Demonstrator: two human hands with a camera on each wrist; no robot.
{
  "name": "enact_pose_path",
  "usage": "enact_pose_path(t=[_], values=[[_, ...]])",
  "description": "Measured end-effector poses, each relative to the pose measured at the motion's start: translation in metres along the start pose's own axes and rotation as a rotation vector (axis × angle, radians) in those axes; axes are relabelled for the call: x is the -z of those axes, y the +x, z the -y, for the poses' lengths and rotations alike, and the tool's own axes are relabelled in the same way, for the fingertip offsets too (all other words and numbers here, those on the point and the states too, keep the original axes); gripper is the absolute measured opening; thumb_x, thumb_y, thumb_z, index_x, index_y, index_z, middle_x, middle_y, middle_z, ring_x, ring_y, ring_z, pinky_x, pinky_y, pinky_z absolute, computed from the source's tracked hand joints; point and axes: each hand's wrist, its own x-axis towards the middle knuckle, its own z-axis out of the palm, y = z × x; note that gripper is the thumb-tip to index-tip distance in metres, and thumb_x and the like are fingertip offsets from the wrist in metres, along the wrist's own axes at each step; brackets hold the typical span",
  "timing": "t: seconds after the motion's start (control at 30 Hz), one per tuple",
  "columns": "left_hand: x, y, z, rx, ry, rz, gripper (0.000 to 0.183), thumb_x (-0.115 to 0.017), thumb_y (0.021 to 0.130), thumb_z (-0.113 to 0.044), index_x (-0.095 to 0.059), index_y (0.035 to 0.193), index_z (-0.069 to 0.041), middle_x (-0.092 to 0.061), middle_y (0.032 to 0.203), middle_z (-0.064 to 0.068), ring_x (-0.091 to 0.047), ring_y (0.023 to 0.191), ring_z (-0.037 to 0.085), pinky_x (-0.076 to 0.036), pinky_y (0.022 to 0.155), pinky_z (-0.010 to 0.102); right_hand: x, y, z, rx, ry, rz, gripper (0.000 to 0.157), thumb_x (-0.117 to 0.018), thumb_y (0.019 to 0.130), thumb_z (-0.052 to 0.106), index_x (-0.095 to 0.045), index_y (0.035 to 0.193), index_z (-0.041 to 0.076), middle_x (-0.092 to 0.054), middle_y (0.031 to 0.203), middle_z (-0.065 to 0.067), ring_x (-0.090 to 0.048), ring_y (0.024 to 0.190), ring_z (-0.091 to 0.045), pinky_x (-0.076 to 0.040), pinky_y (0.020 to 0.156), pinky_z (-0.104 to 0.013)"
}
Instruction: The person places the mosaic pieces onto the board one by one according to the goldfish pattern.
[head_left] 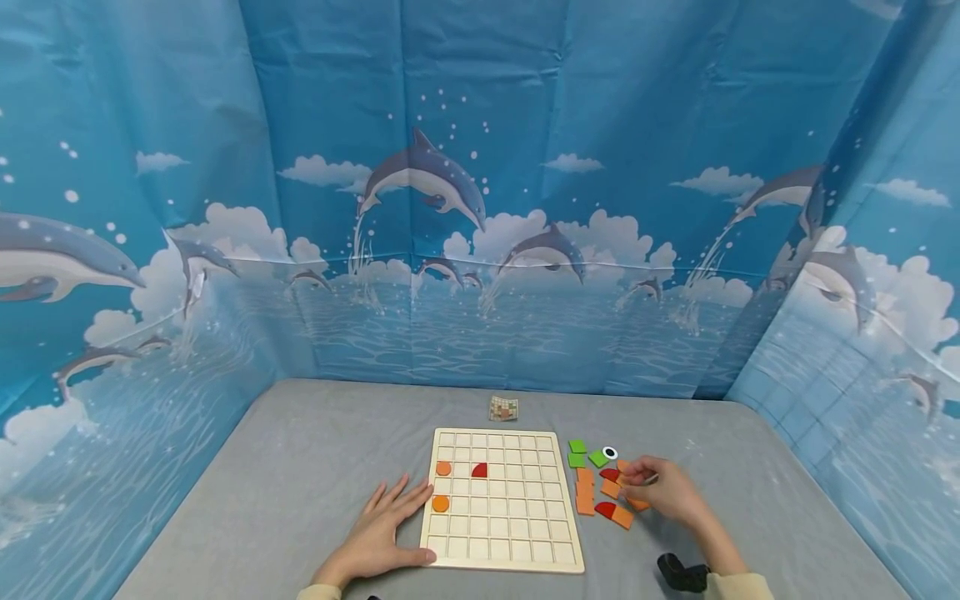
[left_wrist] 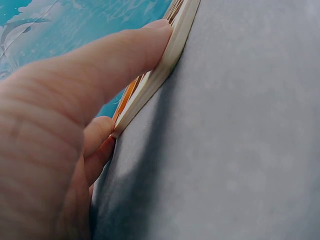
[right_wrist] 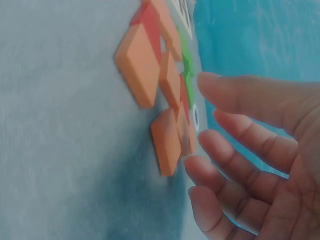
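A pale wooden grid board (head_left: 501, 503) lies on the grey table. Two orange round tiles (head_left: 440, 503) and a red quarter-circle tile (head_left: 479, 470) sit in its cells. Fingers spread, my left hand (head_left: 384, 531) touches the board's left side, its thumb at the near left corner. In the left wrist view that thumb rests on the board's edge (left_wrist: 159, 70). My right hand (head_left: 667, 490) hovers at the loose tiles right of the board, fingers loosely bent. The right wrist view shows its thumb apart from the fingers, nothing between them, beside orange square tiles (right_wrist: 166, 142).
Green tiles (head_left: 577, 447) and a white ring tile with a dark centre (head_left: 610, 453) lie beyond the orange ones. A small patterned card (head_left: 503, 408) is behind the board. A black object (head_left: 681, 573) shows near the right wrist. Dolphin-printed curtains (head_left: 480, 333) surround the table.
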Motion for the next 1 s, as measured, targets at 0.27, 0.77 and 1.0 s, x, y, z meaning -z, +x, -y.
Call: enact_pose_path(t=[0.27, 0.77, 1.0], values=[[0.001, 0.000, -0.001, 0.002, 0.007, -0.004, 0.089, -0.069, 0.076, -0.060, -0.039, 0.147, -0.015, -0.033, 0.151, 0.000, -0.014, 0.141, 0.032, 0.001, 0.109, 0.053, 0.000, 0.011, -0.004, -0.035, -0.024, -0.035, 0.034, -0.078, 0.079, 0.021, -0.064, 0.100, -0.001, -0.057, 0.084, -0.007, -0.050, 0.074, -0.022, -0.042, 0.058, -0.032], [0.000, 0.000, 0.000, 0.005, 0.014, -0.002, 0.089, -0.069, 0.075, -0.060, -0.039, 0.147, -0.016, -0.034, 0.151, 0.000, -0.014, 0.141, 0.032, 0.001, 0.109, 0.052, -0.006, 0.027, -0.011, -0.099, -0.092, -0.074, 0.026, -0.071, 0.085, 0.018, -0.063, 0.095, -0.004, -0.057, 0.079, -0.010, -0.050, 0.069, -0.023, -0.045, 0.056, -0.031], [0.000, 0.000, -0.003, 0.010, 0.008, 0.001, 0.089, -0.070, 0.075, -0.059, -0.039, 0.147, -0.015, -0.034, 0.151, 0.001, -0.014, 0.141, 0.032, 0.001, 0.109, 0.052, -0.008, 0.029, -0.012, -0.108, -0.057, -0.098, 0.023, -0.071, 0.085, 0.018, -0.063, 0.089, -0.003, -0.057, 0.077, -0.010, -0.050, 0.068, -0.023, -0.043, 0.054, -0.029]])
